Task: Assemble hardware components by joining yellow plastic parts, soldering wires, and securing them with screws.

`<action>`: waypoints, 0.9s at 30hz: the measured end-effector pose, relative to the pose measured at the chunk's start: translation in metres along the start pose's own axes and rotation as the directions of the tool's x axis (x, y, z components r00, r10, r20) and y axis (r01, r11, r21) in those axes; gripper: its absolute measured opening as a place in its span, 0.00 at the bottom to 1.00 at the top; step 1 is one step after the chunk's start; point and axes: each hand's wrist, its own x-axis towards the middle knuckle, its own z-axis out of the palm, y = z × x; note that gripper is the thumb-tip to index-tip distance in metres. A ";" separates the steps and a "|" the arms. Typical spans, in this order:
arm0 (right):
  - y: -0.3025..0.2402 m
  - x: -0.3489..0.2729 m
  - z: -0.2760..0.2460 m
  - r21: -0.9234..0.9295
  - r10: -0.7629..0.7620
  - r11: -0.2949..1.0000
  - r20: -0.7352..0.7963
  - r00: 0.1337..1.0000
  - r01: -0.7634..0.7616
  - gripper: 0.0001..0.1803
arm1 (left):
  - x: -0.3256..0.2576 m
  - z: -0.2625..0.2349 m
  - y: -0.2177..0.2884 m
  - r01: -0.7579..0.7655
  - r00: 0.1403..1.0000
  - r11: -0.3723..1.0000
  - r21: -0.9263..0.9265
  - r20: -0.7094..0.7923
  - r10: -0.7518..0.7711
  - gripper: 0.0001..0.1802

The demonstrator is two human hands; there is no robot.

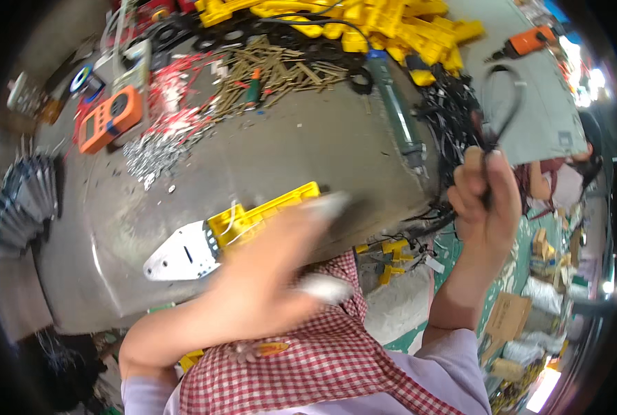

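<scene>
My right hand (490, 197) is raised at the right, its fingers pinched on a black cable (512, 114) that bends into a loop above them. My left hand (270, 259) is smeared by motion, with the thumb and fingers apart and nothing visible between them. White covers show on its fingertips. Partly hidden beneath it, a yellow plastic housing (287, 197) lies on the table, joined to a pale pointed metal plate (187, 256). A thin white wire (231, 220) runs along the housing.
Behind lie a green electric screwdriver (400, 111), black cables (454, 114), yellow housings (391, 24), brass-coloured rods (280, 69), red and white wires (177, 90) and small silver parts (149, 155). An orange meter (111, 121) stands left, near stacked metal plates (24, 197). Another person (564, 183) sits far right.
</scene>
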 end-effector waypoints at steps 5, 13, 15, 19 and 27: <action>-0.002 0.054 0.012 0.145 -0.245 0.959 0.007 0.969 0.242 0.12 | 0.021 0.053 0.013 0.069 0.993 0.955 -0.287 0.114 -0.038 0.37; 0.127 0.117 -0.079 -0.998 -0.407 0.001 -0.064 0.911 -0.070 0.20 | -0.001 -0.018 -0.032 0.201 0.978 0.903 0.379 -0.130 -0.163 0.14; 0.127 0.106 -0.054 -0.985 -0.383 -0.146 -0.027 0.923 -0.089 0.23 | 0.003 -0.033 -0.047 0.194 0.976 0.901 0.389 -0.169 -0.137 0.13; 0.130 0.097 -0.041 -0.961 -0.337 -0.203 -0.113 0.935 -0.190 0.26 | 0.013 -0.074 -0.091 0.223 0.937 0.817 0.531 -0.348 -0.030 0.12; 0.110 0.032 0.054 -0.744 0.023 0.339 0.619 0.785 0.576 0.15 | 0.016 -0.111 -0.146 0.262 0.897 0.541 0.799 -0.409 0.170 0.13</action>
